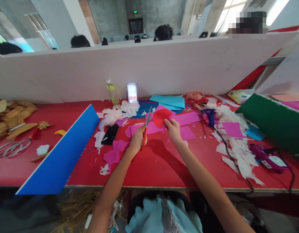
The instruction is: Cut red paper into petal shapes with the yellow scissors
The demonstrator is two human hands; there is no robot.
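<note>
My left hand (137, 139) is closed around the orange handles of a pair of scissors (148, 119), whose blades point up and away from me. Between the thumb and fingers of my right hand (174, 130) is a rounded red piece of paper (161, 117), just right of the blades. A pink sheet shows behind the red piece; whether my fingers pinch it too, I cannot tell. Under both hands lie pink paper strips (190, 118). Left of the scissors are a pink paper bow shape (114, 152) and a black phone (110, 134).
A blue board (64, 155) stands at left, a green board (272, 126) at right. Along the back are a drink bottle (112, 93), a lit phone (132, 93) and turquoise sheets (169, 102). White scraps (239, 152), a blue glue gun (209, 116) and a purple corded device (268, 158) lie right.
</note>
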